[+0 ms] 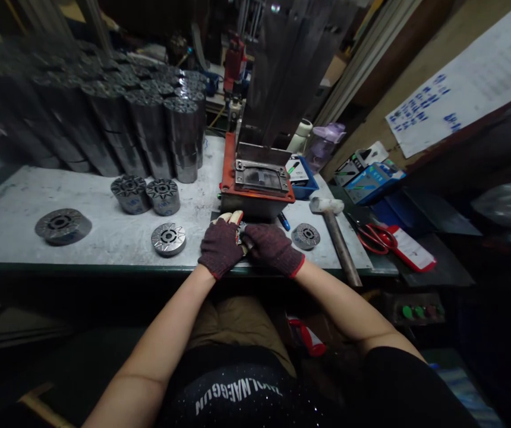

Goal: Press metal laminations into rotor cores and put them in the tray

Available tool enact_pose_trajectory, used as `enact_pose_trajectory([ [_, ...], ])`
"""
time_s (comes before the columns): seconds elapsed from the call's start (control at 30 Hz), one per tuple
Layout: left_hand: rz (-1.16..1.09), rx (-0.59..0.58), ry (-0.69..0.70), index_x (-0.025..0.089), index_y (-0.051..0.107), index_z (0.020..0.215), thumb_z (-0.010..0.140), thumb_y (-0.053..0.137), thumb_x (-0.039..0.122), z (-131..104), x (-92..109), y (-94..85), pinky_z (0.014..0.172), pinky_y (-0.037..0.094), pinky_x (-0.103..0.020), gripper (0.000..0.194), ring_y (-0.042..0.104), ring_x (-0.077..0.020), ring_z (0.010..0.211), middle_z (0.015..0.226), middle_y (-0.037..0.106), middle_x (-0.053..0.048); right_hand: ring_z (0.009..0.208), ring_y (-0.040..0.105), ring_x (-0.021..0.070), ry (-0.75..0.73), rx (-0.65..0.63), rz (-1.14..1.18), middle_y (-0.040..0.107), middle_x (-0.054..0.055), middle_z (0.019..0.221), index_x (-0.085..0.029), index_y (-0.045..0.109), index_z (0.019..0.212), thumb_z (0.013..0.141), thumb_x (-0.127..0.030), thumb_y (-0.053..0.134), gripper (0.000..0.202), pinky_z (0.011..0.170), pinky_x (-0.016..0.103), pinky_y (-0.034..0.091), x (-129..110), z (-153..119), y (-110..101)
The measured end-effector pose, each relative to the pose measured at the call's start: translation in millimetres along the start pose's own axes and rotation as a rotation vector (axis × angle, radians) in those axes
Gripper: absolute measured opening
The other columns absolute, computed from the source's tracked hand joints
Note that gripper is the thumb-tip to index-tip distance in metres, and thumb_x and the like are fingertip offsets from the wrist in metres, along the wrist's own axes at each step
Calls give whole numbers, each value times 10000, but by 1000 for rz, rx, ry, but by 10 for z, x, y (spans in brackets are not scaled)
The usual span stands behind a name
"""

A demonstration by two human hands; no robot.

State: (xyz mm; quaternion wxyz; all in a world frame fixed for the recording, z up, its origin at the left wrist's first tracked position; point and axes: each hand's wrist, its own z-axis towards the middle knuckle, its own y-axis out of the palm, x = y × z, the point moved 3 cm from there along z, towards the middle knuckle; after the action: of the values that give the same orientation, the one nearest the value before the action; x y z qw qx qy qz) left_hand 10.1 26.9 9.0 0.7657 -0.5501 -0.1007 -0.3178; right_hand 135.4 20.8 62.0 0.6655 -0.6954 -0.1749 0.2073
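Observation:
My left hand (222, 246), in a dark maroon knit glove with pale fingertips, rests at the table's front edge. Its fingers point forward and press together against a small shiny item (243, 241) that the gloves mostly cover. From the other side my right hand (273, 245), gloved alike, curls its fingers around the same item. Just beyond both hands stands an orange-topped metal fixture (258, 193). A round slotted metal core (306, 236) lies right of my right hand, and another core (169, 239) lies left of my left hand.
Tall stacks of metal cores (184, 137) fill the back left of the white table (104, 252). Shorter cores (129, 193) stand before them. A hammer (336, 238), red-handled scissors (377, 239), a blue marker (284, 221) and a blue tray (306, 189) lie at the right.

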Motion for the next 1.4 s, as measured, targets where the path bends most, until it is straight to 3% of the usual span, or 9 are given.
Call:
enact_pose_trajectory([
  [0.17,-9,17,2,170,536,1415,840,605,308,8,-2,22,1070,426,-407,595,576,-299,1210,1318,623,-133,966,698,295,4,-117,-56,750,153,1087,-162,687,1178,921,-250,531,313,788,360,489,-101,25,-75],
  [0.4,14,23,-22,157,526,1416,764,701,355,-7,6,16,1070,432,-424,703,563,-318,1226,1358,590,-146,1072,656,246,47,368,134,728,143,1150,-147,672,1182,959,-221,408,354,929,353,488,155,-239,149],
  [0.63,8,-17,-24,165,555,1386,745,725,327,7,40,-13,1054,449,-417,682,580,-316,1201,1322,611,-143,997,692,300,112,-116,-117,746,163,1076,-152,659,1240,944,-277,497,360,798,344,480,-8,31,-54],
  [0.83,-49,-9,-31,181,558,1385,716,736,290,9,-11,-13,1064,458,-441,701,575,-320,1217,1330,603,-142,1033,703,267,114,-135,-88,741,112,1177,-225,605,1341,996,-322,464,385,829,324,494,-14,111,-148],
  [0.93,-256,14,-126,177,607,1333,683,775,337,32,-44,-38,1087,449,-465,690,578,-330,1231,1328,613,-149,1015,695,272,189,86,-37,739,137,1141,-171,538,1407,1016,-378,443,451,859,365,520,63,-77,-37],
  [1.07,-953,-6,-319,186,642,1303,814,653,582,73,5,-76,1089,463,-467,629,622,-302,1211,1266,683,-108,1273,537,342,50,631,-68,605,221,1341,-112,444,1454,965,-532,509,648,1053,509,453,21,-403,50],
  [1.17,-1246,-29,-332,231,643,1320,906,479,688,80,65,-100,1142,429,-421,638,570,-260,1310,1325,670,-71,1321,466,378,30,792,-101,532,248,1392,-90,390,1484,909,-643,543,812,1097,566,394,-71,-476,75],
  [1.23,-1237,-3,-389,255,587,1389,931,378,733,49,20,-98,1127,449,-426,694,576,-253,1309,1357,653,-72,1279,487,385,116,698,-86,534,256,1374,-75,411,1483,890,-653,566,842,1082,560,394,-111,-391,112],
  [1.4,-1023,239,-458,254,491,1463,932,175,786,-134,-186,-82,1081,495,-428,815,584,-252,1309,1488,541,-108,1103,586,353,315,185,54,616,240,1237,-58,463,1475,869,-615,615,837,960,469,460,-117,-39,364],
])
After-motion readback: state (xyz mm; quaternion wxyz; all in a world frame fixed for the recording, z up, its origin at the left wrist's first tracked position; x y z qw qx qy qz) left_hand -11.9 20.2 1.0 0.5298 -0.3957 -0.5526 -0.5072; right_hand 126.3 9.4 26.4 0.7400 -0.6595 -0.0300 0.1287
